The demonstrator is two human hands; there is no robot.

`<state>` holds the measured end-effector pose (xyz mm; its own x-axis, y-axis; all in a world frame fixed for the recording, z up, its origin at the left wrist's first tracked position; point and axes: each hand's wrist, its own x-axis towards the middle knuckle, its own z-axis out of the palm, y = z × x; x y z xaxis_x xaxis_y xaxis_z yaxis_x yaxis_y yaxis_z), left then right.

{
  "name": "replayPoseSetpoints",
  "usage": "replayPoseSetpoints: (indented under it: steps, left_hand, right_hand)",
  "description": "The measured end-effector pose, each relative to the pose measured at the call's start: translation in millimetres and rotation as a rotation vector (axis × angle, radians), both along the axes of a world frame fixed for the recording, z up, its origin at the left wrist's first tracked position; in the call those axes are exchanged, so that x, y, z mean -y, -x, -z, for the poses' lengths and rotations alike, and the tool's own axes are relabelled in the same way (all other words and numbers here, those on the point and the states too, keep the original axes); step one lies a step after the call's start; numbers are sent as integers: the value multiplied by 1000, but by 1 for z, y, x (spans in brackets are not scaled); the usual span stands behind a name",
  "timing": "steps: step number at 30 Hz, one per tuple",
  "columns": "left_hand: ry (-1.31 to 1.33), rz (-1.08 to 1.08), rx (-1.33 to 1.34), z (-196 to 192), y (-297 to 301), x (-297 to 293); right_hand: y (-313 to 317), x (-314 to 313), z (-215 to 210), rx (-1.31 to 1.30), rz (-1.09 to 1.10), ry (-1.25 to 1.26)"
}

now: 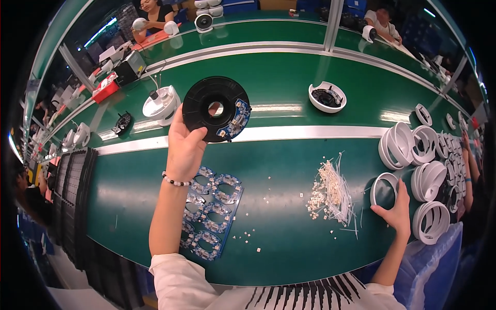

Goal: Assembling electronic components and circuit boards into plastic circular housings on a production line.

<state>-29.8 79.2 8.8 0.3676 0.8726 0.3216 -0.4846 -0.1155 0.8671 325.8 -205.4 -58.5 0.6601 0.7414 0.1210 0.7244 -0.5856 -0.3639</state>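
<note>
Black plastic disc, ring-shaped with a round centre hole, is held up over the green conveyor belt in the left hand. The fingers are clasped on its lower left rim, the thumb across the face. A blue curved circuit board is seen seated on the disc's lower right edge.

The right hand is laid on a white plastic ring at the right of the green table, fingers spread over the ring's lower rim. Whether the ring is actually gripped or only touched cannot be told. More white rings are stacked just beside it, toward the table's right end.

Between the hands a loose heap of white cable ties and small connectors is noted. A blue panel of unseparated circuit boards lies beneath the left forearm. Black trays are stacked at the left edge. A white housing and a white dish with a black part inside rest on the belt.

Judgement on handling: the disc is best kept gripped by its rim only, so that the blue board is not pressed or dislodged. The ring would be picked cleanly if pinched across its wall rather than dragged, the neighbouring rings lying close enough to be disturbed. The disc should be kept level while the ring is brought to it.
</note>
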Motion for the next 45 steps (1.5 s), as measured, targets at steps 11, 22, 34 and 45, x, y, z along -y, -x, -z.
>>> replayPoseSetpoints:
  steps: [11,22,34,45]
  left_hand:
    - [-52,9,103,5,-17,12]
    - [-125,-221,14,34,-21,41]
    - [166,522,176,57,-36,87]
    - [788,829,501,41,-37,49]
  right_hand:
    - [-12,4,-10,-31,7,-58]
    - [46,-77,-59,48,-483,-490]
    - [149,-157,-58,-629,-934,-638]
    - [141,-161,-67,-496,-1199,-468]
